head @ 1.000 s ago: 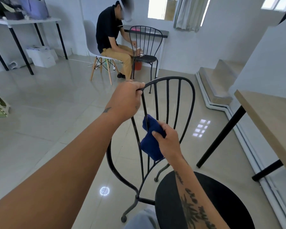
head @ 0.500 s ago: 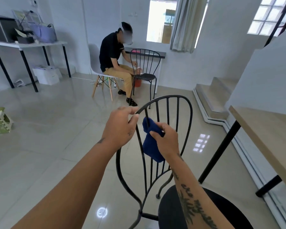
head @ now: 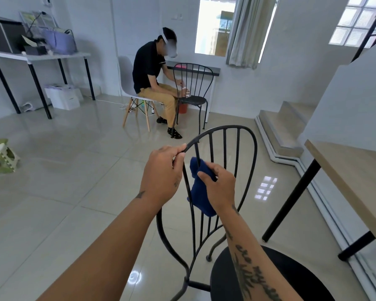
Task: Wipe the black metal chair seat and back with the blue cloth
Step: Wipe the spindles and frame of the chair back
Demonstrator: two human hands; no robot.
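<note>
A black metal chair stands in front of me, its barred back (head: pixel 237 153) upright and its round black seat (head: pixel 291 276) at the lower right, partly under my right forearm. My left hand (head: pixel 161 177) grips the curved left rim of the chair back near the top. My right hand (head: pixel 219 190) holds the dark blue cloth (head: pixel 201 190) wrapped around one of the left vertical bars of the back. The cloth hangs down below my fingers.
A wooden table (head: pixel 356 181) with black legs stands close on the right. Steps (head: pixel 284 127) rise behind it. A person sits across the room beside another black chair (head: pixel 193 98). A white table (head: pixel 39 57) and a green stool (head: pixel 0 155) are at the left.
The view has tilted up, so the chair back sits lower in frame. My right hand and the cloth have shifted slightly up the bar. My left hand keeps its grip on the rim.
</note>
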